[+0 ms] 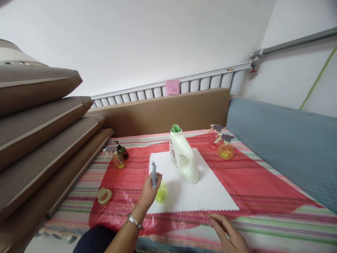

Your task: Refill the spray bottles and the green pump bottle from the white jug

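My left hand (pixel 150 188), with a silver bangle on the wrist, grips a spray bottle (pixel 161 194) by its neck. The bottle has a grey trigger head and a rounded, see-through yellow-green body, low over the white cloth or at its left edge. Just behind it, a large pale green detergent jug (pixel 187 160) with a handle stands uncapped on the white cloth (pixel 202 196); something green shows in its mouth. Over the near edge of the red plastic sheet hovers my right hand (pixel 229 232), fingers stretched out, holding nothing that I can see.
A round cream cap (pixel 104 195) lies at left. Two spray bottles, one clear (pixel 118 160) and one dark (pixel 122 151), stand behind it. At right are a pink spray bottle (pixel 213 140) and an orange one (pixel 225 150). Stacked brown cushions (pixel 47 130) border the left side.
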{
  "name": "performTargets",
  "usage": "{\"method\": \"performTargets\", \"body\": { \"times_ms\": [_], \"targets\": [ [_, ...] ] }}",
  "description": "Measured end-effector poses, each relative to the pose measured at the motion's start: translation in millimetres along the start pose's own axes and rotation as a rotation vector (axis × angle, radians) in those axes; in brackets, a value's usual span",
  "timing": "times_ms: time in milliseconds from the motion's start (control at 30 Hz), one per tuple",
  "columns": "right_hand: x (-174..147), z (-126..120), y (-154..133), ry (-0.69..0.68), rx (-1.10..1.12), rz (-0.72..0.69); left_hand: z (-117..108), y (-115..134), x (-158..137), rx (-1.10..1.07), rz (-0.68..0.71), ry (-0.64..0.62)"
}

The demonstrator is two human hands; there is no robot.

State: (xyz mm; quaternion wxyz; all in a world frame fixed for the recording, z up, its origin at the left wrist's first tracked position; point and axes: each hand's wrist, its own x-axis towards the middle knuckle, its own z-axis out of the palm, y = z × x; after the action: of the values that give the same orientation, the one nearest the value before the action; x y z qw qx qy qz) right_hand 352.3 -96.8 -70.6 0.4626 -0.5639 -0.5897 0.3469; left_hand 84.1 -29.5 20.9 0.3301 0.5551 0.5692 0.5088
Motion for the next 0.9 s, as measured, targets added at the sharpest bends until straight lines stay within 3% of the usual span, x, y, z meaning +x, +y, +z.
{"method": "performTargets", "body": {
  "times_ms": [267, 467, 600, 733, 900],
  "targets": [
    [3.4, 24.7, -21.2, -0.111, -0.012, -0.111, -7.0, 7.3, 2.6, -0.051, 0.013, 0.008],
    [5.2, 35.9, -32.8, -0.221, -0.072, -0.142, -21.5, 33.8, 9.2, -0.106, 0.072, 0.008],
    [9.1, 38.5, -47.4, -0.231, -0.110, -0.137, -46.1, 60.8, 11.7, -0.184, 0.146, 0.068],
    [30.1, 48.0, -82.2, -0.240, -0.265, -0.190, -84.9, 81.0, 13.8, -0.435, 0.195, 0.199],
    [71.1, 84.9, -135.0, -0.257, -0.460, -0.244, -119.1, 64.0, 19.5, -0.778, 0.032, 0.157]
  ]
}}
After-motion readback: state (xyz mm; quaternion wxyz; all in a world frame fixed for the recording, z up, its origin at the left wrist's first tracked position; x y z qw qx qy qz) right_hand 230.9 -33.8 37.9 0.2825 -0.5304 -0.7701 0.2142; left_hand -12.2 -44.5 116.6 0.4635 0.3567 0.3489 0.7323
